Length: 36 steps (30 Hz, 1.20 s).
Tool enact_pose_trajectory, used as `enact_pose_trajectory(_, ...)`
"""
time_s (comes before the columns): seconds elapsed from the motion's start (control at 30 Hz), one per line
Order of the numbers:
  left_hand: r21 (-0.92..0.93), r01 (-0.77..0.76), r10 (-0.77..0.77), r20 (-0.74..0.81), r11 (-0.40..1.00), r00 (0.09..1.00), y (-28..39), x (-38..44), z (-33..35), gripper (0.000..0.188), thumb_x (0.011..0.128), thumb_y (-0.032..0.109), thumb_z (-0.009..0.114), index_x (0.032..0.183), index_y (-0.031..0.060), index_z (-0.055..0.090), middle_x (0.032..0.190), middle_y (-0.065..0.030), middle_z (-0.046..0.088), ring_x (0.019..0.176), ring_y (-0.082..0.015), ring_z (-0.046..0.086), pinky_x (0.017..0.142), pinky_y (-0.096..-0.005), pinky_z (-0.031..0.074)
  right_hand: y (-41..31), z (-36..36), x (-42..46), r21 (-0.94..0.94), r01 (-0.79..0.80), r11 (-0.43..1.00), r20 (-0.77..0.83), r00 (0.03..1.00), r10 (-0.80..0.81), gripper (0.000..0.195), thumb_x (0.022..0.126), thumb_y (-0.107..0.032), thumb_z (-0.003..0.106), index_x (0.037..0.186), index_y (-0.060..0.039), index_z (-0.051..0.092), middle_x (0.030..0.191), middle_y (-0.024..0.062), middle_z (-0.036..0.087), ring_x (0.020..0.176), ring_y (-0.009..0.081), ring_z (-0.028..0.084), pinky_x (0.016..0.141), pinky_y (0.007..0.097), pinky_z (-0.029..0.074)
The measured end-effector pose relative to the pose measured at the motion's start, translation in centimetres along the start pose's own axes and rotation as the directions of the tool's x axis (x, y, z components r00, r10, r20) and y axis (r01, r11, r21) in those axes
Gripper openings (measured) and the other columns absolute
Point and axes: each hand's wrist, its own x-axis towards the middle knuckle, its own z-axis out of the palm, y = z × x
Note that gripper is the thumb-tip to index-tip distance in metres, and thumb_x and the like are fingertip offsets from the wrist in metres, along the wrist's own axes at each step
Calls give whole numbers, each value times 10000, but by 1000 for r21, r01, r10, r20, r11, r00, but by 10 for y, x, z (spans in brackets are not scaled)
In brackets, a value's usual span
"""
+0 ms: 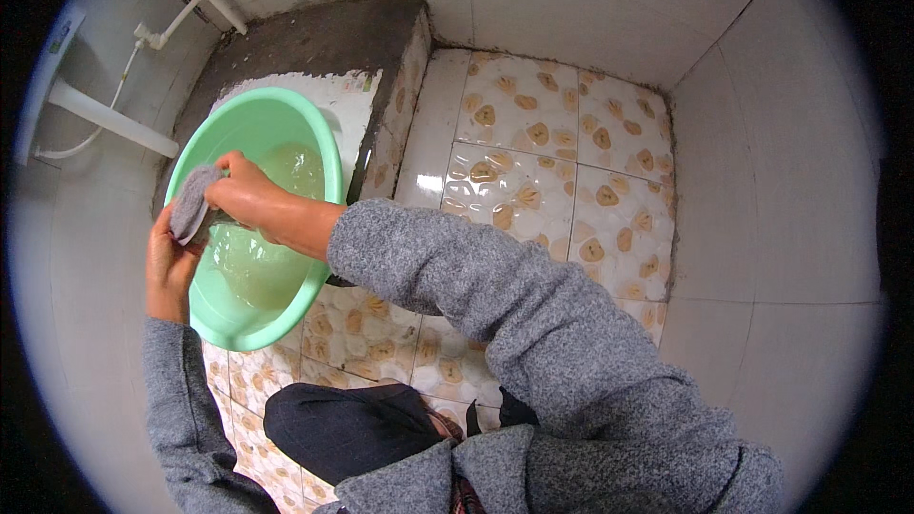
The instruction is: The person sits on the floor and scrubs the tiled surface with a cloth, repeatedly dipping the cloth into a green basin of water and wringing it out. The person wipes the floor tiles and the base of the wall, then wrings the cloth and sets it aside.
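Note:
A green plastic basin point(328, 150) holding cloudy water rests on a raised ledge at the left. Above its left rim, a wet grey fuzzy item point(191, 207), perhaps a slipper or insole, is held between both hands. My left hand point(171, 257) grips its lower left side, with the palm turned up. My right hand point(246, 193) reaches across the basin and holds its upper right side, the fingertips partly hidden. Water seems to drip below the right hand.
A dark, rough-edged ledge point(321, 32) bears the basin and a white sheet point(357, 96). White pipes point(114, 118) run along the left wall. The patterned floor tiles point(514, 178) look wet. Tiled walls point(778, 193) enclose the space, and a dark-clad knee point(343, 421) is below the basin.

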Motion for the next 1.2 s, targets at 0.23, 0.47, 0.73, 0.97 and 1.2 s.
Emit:
enact_pose_trajectory(0.23, 210, 45, -56, 45, 977, 997, -7, -22, 32, 408, 961, 388, 453, 1220, 76, 495, 1169, -82, 572, 1037, -206, 576, 913, -371, 478, 16, 11, -3, -128, 101, 987, 15, 995, -100, 445, 855, -228, 563, 1203, 1, 404, 1111, 202, 521, 949, 347, 561, 787, 489, 455)
enact_pose_trajectory(0.47, 57, 95, -93, -40, 994, 995, -29, -25, 56, 449, 956, 470, 431, 1168, 85, 521, 1089, -79, 587, 943, -194, 584, 829, -351, 505, 32, 27, -21, -562, 291, 775, -7, 935, -356, 418, 902, -308, 489, 1114, 45, 414, 1095, 287, 464, 937, 478, 528, 821, 543, 427)
enact_pose_trajectory(0.73, 750, -247, 476, -102, 613, 873, -46, -17, 73, 320, 975, 330, 402, 832, 63, 505, 671, -7, 482, 608, -125, 511, 572, -293, 456, 31, 15, -4, -19, -73, 997, -18, 997, 72, 546, 928, -416, 380, 1092, 101, 443, 931, 282, 574, 682, 402, 623, 571, 478, 511)
enact_pose_trajectory(0.97, 858, -454, 628, 220, 239, 746, -48, -22, 72, 343, 968, 261, 391, 737, 14, 443, 642, -43, 408, 588, -108, 354, 507, -311, 319, 34, 13, -10, 33, -104, 994, 39, 994, 103, 453, 920, -369, 351, 821, 37, 525, 629, 158, 538, 410, 237, 486, 338, 368, 337)
enact_pose_trajectory(1.2, 845, -534, 624, 405, 24, 669, -42, -29, 88, 337, 955, 215, 395, 692, 4, 393, 558, -78, 334, 536, -122, 321, 471, -344, 292, 58, 8, 10, 127, 6, 992, 179, 983, -29, 438, 922, -362, 326, 766, 1, 514, 611, 130, 512, 364, 188, 422, 315, 356, 269)
